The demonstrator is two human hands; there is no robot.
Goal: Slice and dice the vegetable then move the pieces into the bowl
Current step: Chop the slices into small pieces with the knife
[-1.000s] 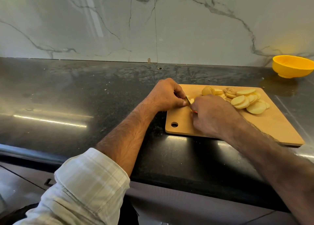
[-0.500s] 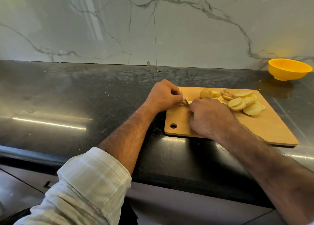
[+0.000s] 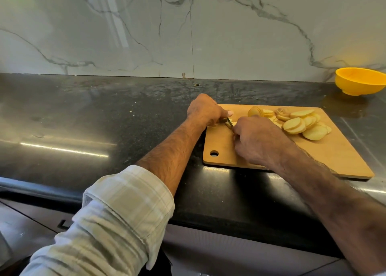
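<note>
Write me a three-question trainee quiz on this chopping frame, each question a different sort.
1. True or false: the yellow plastic bowl already holds potato pieces.
2. Multiple choice: the pile of round pale potato slices lies A) on the black stone counter, B) on the tan wooden cutting board, C) in the bowl.
3. Fill in: the right hand holds a ____ whose blade meets the piece steadied by the left hand.

Key: 1 false, nothing shows inside; 2 B; 3 knife.
</note>
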